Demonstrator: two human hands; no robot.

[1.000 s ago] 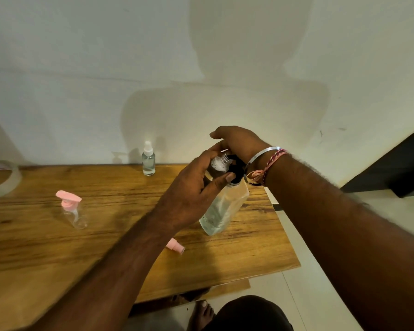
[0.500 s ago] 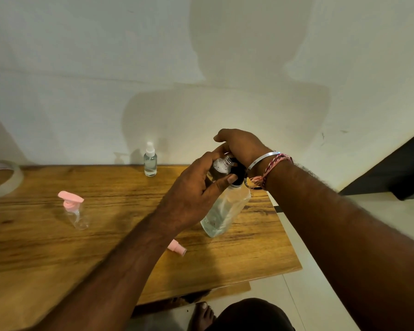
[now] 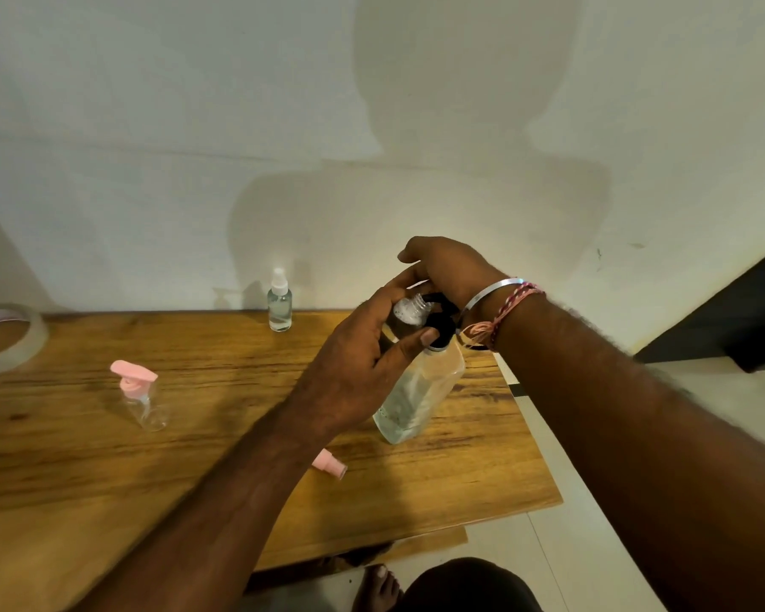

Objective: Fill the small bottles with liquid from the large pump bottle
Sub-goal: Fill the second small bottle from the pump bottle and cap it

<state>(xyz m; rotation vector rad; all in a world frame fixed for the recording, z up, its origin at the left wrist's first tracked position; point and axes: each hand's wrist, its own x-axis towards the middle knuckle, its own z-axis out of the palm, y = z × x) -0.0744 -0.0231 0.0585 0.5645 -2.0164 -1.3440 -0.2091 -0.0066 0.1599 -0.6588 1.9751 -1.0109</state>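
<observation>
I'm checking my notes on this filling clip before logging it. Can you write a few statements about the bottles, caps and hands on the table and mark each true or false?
1. The left hand holds a small bottle at the black pump of the large pump bottle. True.
2. The right hand rests flat on the table. False: it is on the pump.
3. A loose pink cap lies on the table. True.
4. The white-capped spray bottle lies on its side. False: it stands upright.
</observation>
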